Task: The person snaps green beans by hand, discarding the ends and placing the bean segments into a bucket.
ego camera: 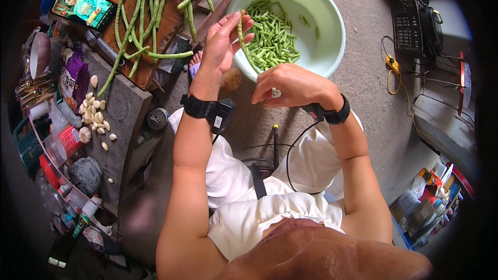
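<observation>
A long green bean point(242, 42) stretches between my two hands over the near left rim of a pale green plastic basin point(323, 50). My left hand point(223, 42) pinches its upper part between thumb and fingers. At the bean's lower end, my right hand point(297, 84) has its fingers curled around it; the exact grip is hidden by the back of the hand. Inside the basin lies a heap of short-cut green bean pieces point(272, 39), with a few lying apart on the right. Whole long beans point(149, 11) rest on a wooden board point(171, 41) at the upper left.
A lit phone point(83, 6) leans beside the board. Peeled garlic cloves point(93, 112) and a garlic bulb point(85, 135) lie on a stone slab point(124, 112), near a purple packet point(72, 72) and a dark stone point(85, 176). A black plastic crate point(406, 23) and yellow power strip point(393, 64) are at right.
</observation>
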`<state>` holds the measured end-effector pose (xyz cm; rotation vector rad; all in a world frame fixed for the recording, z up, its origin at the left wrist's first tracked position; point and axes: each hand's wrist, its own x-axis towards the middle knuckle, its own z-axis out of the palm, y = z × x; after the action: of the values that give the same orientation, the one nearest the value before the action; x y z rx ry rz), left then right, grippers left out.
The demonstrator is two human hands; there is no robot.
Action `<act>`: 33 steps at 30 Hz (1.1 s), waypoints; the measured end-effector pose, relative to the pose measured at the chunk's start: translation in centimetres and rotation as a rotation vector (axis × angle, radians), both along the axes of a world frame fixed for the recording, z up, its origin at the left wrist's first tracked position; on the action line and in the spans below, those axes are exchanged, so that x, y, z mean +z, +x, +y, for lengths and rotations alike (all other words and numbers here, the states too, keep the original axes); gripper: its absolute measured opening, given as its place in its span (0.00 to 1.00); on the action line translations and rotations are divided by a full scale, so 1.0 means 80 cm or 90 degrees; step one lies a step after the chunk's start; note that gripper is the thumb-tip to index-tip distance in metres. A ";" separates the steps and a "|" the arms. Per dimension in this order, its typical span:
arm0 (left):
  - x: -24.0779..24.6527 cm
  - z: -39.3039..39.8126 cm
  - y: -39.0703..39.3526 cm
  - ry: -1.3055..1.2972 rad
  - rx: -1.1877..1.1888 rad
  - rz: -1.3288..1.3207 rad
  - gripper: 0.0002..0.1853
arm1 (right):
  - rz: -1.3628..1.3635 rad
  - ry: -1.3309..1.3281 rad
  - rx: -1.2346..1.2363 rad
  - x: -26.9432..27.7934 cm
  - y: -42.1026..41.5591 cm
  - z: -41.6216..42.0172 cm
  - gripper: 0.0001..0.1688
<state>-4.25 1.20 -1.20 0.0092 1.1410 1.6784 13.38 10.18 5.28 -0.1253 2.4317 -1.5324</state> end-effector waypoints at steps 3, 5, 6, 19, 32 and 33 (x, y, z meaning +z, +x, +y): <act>0.002 0.000 0.000 0.014 -0.003 -0.019 0.12 | -0.012 0.077 -0.041 0.004 -0.003 -0.017 0.12; 0.002 -0.001 0.000 0.019 -0.001 -0.026 0.12 | -0.032 0.122 -0.038 0.008 -0.007 -0.022 0.12; 0.002 -0.002 0.000 0.020 0.001 -0.027 0.12 | -0.049 0.136 -0.021 0.010 -0.008 -0.022 0.12; 0.000 -0.002 0.000 0.027 -0.014 -0.014 0.13 | 0.160 0.113 -0.038 -0.008 0.001 -0.021 0.14; -0.002 0.000 0.001 0.025 -0.030 -0.011 0.12 | 0.031 0.195 -0.006 -0.041 0.006 -0.045 0.12; -0.002 -0.001 0.000 0.024 -0.032 -0.010 0.12 | 0.042 0.237 0.008 -0.045 0.009 -0.049 0.12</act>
<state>-4.23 1.15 -1.37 0.0482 1.0890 1.6532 14.08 6.26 1.68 -0.1185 2.7125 -1.0600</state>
